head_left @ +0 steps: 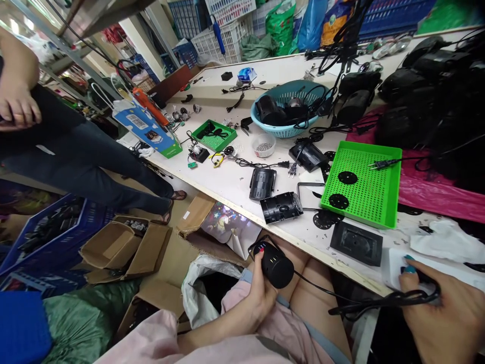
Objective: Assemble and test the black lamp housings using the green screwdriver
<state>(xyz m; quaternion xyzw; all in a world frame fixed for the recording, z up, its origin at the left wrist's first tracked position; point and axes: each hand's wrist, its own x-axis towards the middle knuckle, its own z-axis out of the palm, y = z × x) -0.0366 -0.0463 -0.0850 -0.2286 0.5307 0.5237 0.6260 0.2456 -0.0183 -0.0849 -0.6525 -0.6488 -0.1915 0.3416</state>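
Observation:
My left hand (261, 298) is wrapped round a black cylindrical projector lamp (278, 268) above my lap; light shows through its slots. A colourful lit picture (229, 225) falls on a white sheet inside a cardboard box below the table edge, on the lamp's far side. From the lamp a black cord runs right to a looped bundle of power cord (382, 302), gripped by my right hand (443, 308) at the table's front right. Beside that hand are a white block-like object (392, 268) and a black square box (356, 243) on the table.
A green perforated tray (364, 217) holds black discs and a plug. Black housings (282, 207) lie near the table edge, with a blue basket (284, 130) behind. Crumpled white material (447, 242) sits right. Another person (83, 146) stands left, near open cartons (109, 242).

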